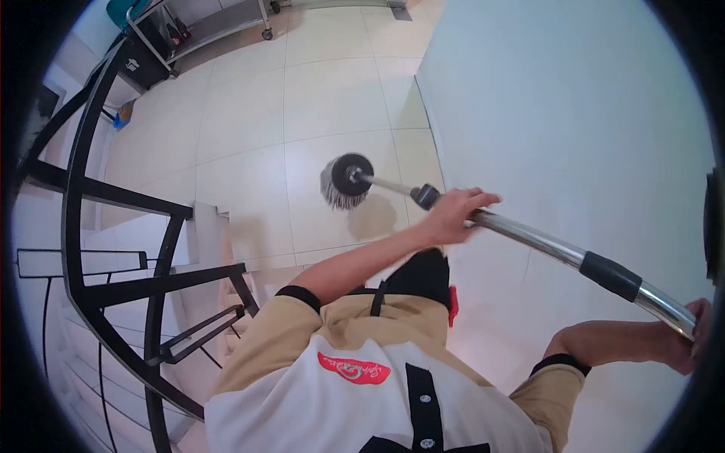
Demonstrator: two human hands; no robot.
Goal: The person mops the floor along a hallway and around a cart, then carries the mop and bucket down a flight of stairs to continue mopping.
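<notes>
A spin mop point(532, 238) with a telescopic metal handle slants across in front of my body. My left hand point(457, 214) is closed around the lower part of the handle, just above a dark joint. Near the right edge, my right hand point(690, 343) grips the upper end, partly lost in the dark border. Grey strands hang from the round black mop head point(352, 174) over the tiled floor point(325, 98), and a shadow lies on the tiles beside it.
Black metal stair railing point(136, 291) runs along my left, with steps below. A pale wall point(574, 128) stands close on the right. At the far left are a wheeled metal cart point(219, 34) and a dark bin point(142, 64).
</notes>
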